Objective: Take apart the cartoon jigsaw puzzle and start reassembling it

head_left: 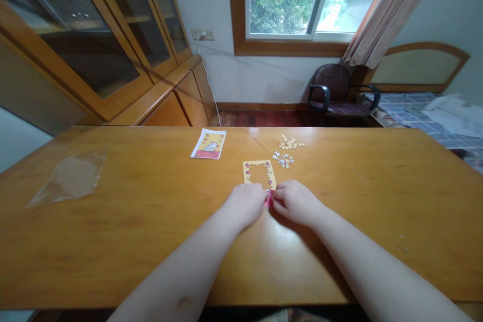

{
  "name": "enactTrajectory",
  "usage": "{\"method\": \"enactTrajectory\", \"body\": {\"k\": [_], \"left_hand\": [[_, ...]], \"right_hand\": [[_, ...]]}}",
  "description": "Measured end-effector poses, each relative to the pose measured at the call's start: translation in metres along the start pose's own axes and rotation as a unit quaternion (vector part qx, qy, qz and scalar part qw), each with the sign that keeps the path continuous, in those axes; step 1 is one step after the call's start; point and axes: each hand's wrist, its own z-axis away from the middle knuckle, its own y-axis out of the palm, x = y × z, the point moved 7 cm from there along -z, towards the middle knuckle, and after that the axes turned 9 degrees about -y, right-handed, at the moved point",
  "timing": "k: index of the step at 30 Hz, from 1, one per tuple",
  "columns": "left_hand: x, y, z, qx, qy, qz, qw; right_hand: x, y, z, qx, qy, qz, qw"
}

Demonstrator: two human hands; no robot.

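A jigsaw puzzle border (257,163), yellow with small red pictures, lies on the table with its middle bare. At its near edge, pink puzzle pieces (269,199) show between my hands. My left hand (249,201) rests over the lower left of the border, fingers curled down and mostly hidden. My right hand (294,201) has its fingers bent and pressed together at the pink pieces on the lower right. Beyond the border lie a pile of yellow pieces (290,142) and a pile of white, patterned pieces (284,159).
A picture card (210,144) with a white animal on yellow and red lies to the left. Farther left is a clear plastic bag (73,176). Tiny scraps (403,244) lie on the wooden table (151,241) at right. An office chair (335,88) stands beyond.
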Motion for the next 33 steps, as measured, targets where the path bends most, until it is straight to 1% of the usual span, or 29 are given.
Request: {"method": "enactTrajectory", "body": {"k": [4,8,14,15,17,19,20,21,22,25,28,30,33], "left_hand": [[0.000,-0.002,0.000,-0.017,0.012,-0.018,1.000],[0.004,-0.004,-0.001,-0.036,0.007,0.002,0.999],[0.008,-0.002,-0.002,-0.008,0.004,0.018,1.000],[0.008,-0.003,-0.003,-0.015,0.003,0.020,1.000],[0.011,-0.007,-0.005,-0.053,-0.001,0.031,0.998],[0.018,-0.009,-0.007,-0.096,-0.019,0.046,0.994],[0.024,-0.009,-0.009,-0.108,-0.037,0.051,0.992],[0.031,-0.006,-0.012,-0.105,-0.061,0.052,0.991],[0.039,-0.001,-0.014,-0.090,-0.083,0.051,0.991],[0.061,0.009,-0.020,-0.031,-0.126,0.053,0.990],[0.072,0.012,-0.023,0.017,-0.118,0.059,0.991],[0.074,0.012,-0.024,0.028,-0.099,0.060,0.993],[0.069,0.015,-0.026,0.032,-0.065,0.059,0.996]], "right_hand": [[-0.004,-0.004,0.002,-0.025,0.007,0.010,1.000],[-0.010,-0.010,0.005,-0.060,0.020,0.003,0.998],[-0.013,-0.001,0.004,-0.034,0.009,-0.019,0.999],[-0.013,0.000,0.004,-0.031,0.009,-0.020,0.999],[-0.016,0.000,0.003,-0.036,0.016,-0.025,0.999],[-0.023,-0.002,0.003,-0.059,0.038,-0.029,0.997],[-0.027,-0.003,0.004,-0.072,0.053,-0.029,0.996],[-0.031,-0.004,0.005,-0.083,0.069,-0.028,0.994],[-0.034,-0.003,0.006,-0.088,0.081,-0.026,0.993],[-0.042,0.004,0.006,-0.079,0.091,-0.026,0.992],[-0.053,0.008,0.007,-0.078,0.113,-0.022,0.990],[-0.063,0.009,0.009,-0.083,0.145,-0.010,0.986],[-0.075,0.012,0.011,-0.068,0.180,-0.002,0.981]]}}
